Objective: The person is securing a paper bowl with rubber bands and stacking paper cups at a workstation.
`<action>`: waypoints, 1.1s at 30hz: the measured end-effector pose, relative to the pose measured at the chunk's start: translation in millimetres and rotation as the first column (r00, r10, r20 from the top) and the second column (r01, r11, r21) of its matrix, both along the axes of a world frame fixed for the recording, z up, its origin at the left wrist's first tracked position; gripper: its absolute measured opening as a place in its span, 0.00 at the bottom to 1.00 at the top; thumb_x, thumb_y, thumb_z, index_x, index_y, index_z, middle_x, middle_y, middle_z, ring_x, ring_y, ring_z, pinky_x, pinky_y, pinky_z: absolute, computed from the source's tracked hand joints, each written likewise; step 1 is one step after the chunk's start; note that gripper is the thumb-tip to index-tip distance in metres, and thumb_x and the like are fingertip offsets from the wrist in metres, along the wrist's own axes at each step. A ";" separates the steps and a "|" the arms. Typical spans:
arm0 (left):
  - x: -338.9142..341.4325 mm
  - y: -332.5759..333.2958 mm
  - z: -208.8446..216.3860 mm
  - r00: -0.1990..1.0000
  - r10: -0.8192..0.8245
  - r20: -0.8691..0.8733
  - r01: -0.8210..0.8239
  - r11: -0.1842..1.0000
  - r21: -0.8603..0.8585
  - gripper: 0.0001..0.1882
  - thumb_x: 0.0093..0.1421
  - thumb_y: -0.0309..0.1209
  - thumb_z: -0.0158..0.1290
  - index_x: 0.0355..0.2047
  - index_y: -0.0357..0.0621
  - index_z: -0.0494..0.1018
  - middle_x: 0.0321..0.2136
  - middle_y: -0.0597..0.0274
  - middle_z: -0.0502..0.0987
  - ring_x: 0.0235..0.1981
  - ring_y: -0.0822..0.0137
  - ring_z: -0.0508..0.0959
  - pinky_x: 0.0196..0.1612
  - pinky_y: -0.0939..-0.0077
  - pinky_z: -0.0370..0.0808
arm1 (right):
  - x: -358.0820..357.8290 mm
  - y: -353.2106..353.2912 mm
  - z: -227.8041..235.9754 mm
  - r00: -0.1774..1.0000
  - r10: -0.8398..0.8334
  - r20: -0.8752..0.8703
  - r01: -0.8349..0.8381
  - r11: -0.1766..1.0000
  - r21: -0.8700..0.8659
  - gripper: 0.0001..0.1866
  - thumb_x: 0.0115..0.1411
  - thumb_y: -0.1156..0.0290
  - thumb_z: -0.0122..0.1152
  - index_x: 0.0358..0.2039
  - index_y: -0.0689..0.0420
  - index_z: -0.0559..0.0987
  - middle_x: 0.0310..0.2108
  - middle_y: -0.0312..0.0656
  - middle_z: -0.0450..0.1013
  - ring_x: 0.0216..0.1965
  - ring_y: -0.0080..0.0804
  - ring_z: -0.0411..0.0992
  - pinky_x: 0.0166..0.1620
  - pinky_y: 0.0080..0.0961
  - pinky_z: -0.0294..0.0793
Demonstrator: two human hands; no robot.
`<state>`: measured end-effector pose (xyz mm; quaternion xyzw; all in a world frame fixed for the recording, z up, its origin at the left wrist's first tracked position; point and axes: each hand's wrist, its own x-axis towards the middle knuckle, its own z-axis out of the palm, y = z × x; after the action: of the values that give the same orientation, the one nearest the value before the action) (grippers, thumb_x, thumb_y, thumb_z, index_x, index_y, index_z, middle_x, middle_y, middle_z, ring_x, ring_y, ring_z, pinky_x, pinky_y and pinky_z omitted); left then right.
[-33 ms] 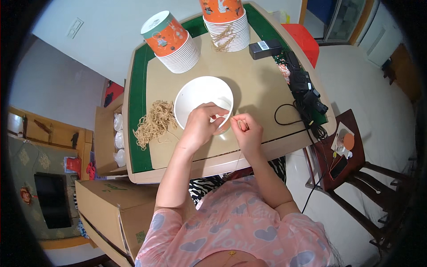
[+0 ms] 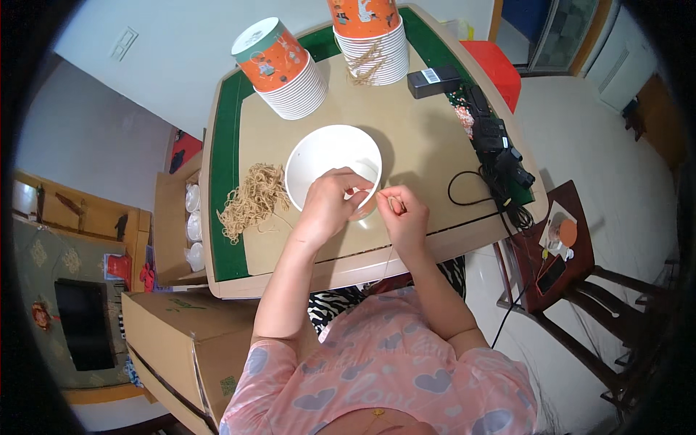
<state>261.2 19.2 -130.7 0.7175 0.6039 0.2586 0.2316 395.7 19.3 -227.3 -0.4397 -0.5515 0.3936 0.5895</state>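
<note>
Indoors, left hand [image 2: 332, 199] grips tub [image 2: 330, 148], right hand [image 2: 404, 217] pinches twine [image 2: 388, 261] over green-edged table [image 2: 226, 159] near wall [image 2: 181, 43].

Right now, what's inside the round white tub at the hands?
Inside the round white tub, white inner surface shows. The bare left hand overlaps the near rim, so whatever lies beneath it is covered.

Left hand [image 2: 330, 203] at white tub [image 2: 322, 154]

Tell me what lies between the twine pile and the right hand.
In the head view, the left hand and the white-lined tub lie between them.
</note>
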 end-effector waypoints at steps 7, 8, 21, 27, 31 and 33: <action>-5.4 -6.5 1.3 0.983 0.136 0.125 -0.137 0.991 -0.002 0.03 0.53 0.24 0.55 0.27 0.36 0.75 0.25 0.55 0.77 0.24 0.61 0.77 0.31 0.70 0.73 | 8.8 -11.7 27.7 0.894 0.149 -0.422 -0.255 0.944 -0.208 0.10 0.60 0.82 0.52 0.43 0.59 0.71 0.23 0.31 0.70 0.19 0.13 0.60 0.24 0.13 0.61; -9.2 -6.6 0.9 0.978 0.152 0.140 -0.154 0.988 0.006 0.03 0.53 0.24 0.55 0.27 0.36 0.75 0.25 0.55 0.77 0.24 0.61 0.77 0.31 0.70 0.73 | 11.2 -14.1 34.1 0.896 0.193 -0.400 -0.290 0.936 -0.197 0.12 0.61 0.81 0.49 0.46 0.59 0.69 0.31 0.37 0.75 0.22 0.15 0.65 0.26 0.13 0.67; -27.4 -4.8 -4.7 0.898 0.141 0.417 -0.076 0.983 -0.168 0.06 0.54 0.26 0.55 0.27 0.34 0.73 0.20 0.60 0.76 0.22 0.72 0.74 0.27 0.76 0.72 | -9.4 -2.0 77.7 0.866 0.194 0.462 -0.175 0.981 -0.084 0.21 0.56 0.78 0.56 0.52 0.50 0.70 0.34 0.40 0.77 0.24 0.27 0.74 0.30 0.25 0.73; -27.6 -12.7 -14.6 0.841 0.107 0.530 -0.067 0.993 -0.094 0.09 0.53 0.25 0.55 0.35 0.35 0.73 0.24 0.62 0.76 0.24 0.73 0.74 0.28 0.78 0.72 | -7.4 10.5 88.1 0.813 0.231 0.535 -0.251 0.967 -0.036 0.23 0.53 0.82 0.59 0.50 0.53 0.71 0.26 0.36 0.75 0.18 0.16 0.65 0.25 0.17 0.66; -29.8 -9.3 -15.3 0.900 0.105 0.423 -0.068 0.992 -0.103 0.12 0.52 0.28 0.55 0.36 0.35 0.73 0.27 0.55 0.79 0.31 0.62 0.79 0.37 0.70 0.74 | -3.1 18.3 89.9 0.802 0.258 0.539 -0.288 0.957 -0.029 0.24 0.53 0.82 0.59 0.50 0.54 0.71 0.26 0.37 0.74 0.19 0.20 0.68 0.25 0.19 0.68; -29.3 -10.0 -10.7 0.883 0.105 0.457 -0.070 0.993 -0.094 0.11 0.53 0.29 0.54 0.35 0.35 0.74 0.26 0.54 0.79 0.31 0.60 0.79 0.36 0.70 0.74 | -3.3 20.4 90.8 0.781 0.278 0.559 -0.312 0.949 -0.035 0.24 0.53 0.81 0.59 0.51 0.53 0.70 0.26 0.38 0.74 0.20 0.24 0.70 0.26 0.23 0.70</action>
<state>231.9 9.2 -141.5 0.5984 0.5725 0.4091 0.3832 392.4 39.7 -136.5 -0.4257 -0.7726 0.3189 0.3467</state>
